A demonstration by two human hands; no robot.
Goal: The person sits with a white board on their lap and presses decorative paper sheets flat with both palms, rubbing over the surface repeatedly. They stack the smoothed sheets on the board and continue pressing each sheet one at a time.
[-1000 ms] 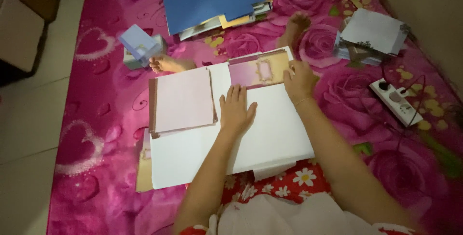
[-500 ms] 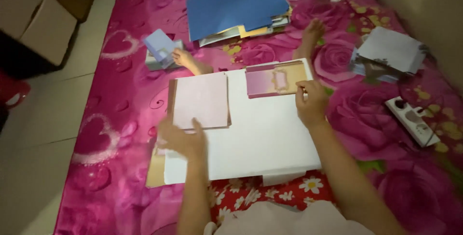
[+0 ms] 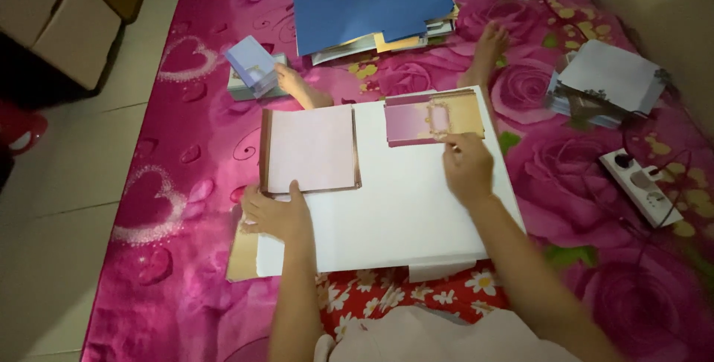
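Left hand (image 3: pixel 277 212) gripping pink sheet stack (image 3: pixel 310 149) at near edge | right hand (image 3: pixel 466 166) pinching gradient card (image 3: pixel 433 118) corner | white board (image 3: pixel 405 206) bare between | fingertips hidden.

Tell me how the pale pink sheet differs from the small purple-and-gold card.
The pale pink sheet is larger, nearly square and plain; the purple-and-gold card is smaller, wider than tall, with a framed window. The left hand touches the sheet's lower edge; the right hand touches the card's. Both lie flat on the white board.

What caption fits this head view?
Left hand grips the pale pink card stack; right hand touches the purple-and-gold card on a white board.
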